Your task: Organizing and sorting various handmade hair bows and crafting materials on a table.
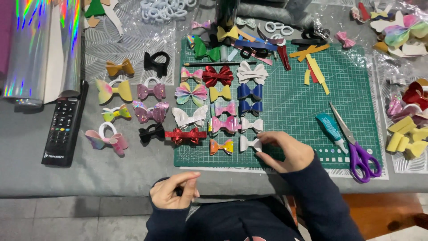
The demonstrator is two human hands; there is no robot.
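Right hand (285, 151) fingers pinch, half open, a white bow (250, 143) on the green cutting mat (294, 102). Left hand (174, 191) curls loosely, empty, below. A nudge could scatter neighbouring bows (223, 122) just left.

A small white bow (250, 143) lies flat on the green cutting mat (303, 111), at the near end of a column of bows, its two rounded loops spread left and right from a pinched middle. Its right loop sits just at the tips of the right hand's (285, 151) thumb and forefinger, which curl around that end; whether they actually pinch it or only touch it cannot be told. The left loop lies clear of the fingers, pointing away from them toward an orange, shiny bow (221, 146) just beside it. Another white bow (252, 125) lies just beyond the fingertips, farther from the person.
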